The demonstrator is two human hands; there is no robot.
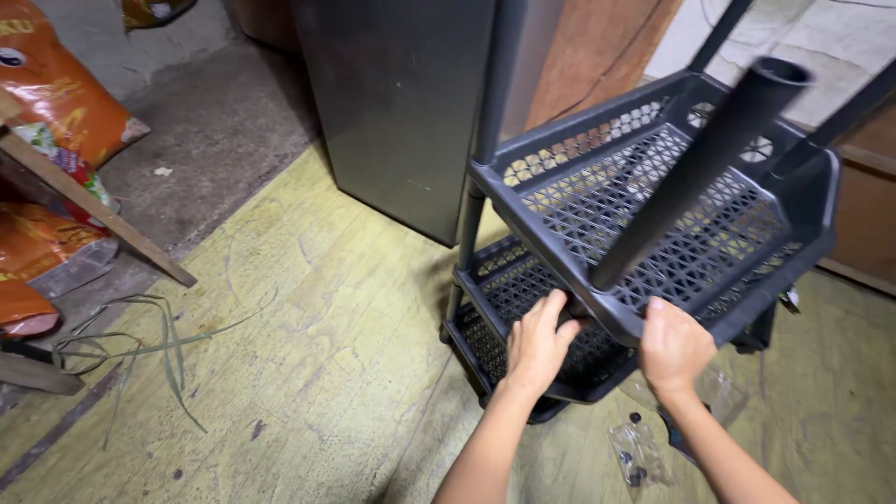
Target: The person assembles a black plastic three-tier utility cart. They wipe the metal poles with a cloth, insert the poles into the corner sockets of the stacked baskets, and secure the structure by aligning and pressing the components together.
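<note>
A dark grey plastic rack stands on the floor with two perforated basket shelves, the upper shelf (653,201) and the lower shelf (509,280), joined by black tubes. One loose-looking black tube (700,168) rises from the upper shelf's near corner toward the camera. My left hand (539,343) grips under the near corner of the upper shelf. My right hand (670,347) holds the upper shelf's front rim beside it.
A grey metal cabinet (401,103) stands behind the rack. Clear plastic bags with small dark parts (635,457) lie on the yellow-green floor near my arms. Orange sacks (56,84), a wooden stick (93,210) and dry grass blades (159,341) are at left.
</note>
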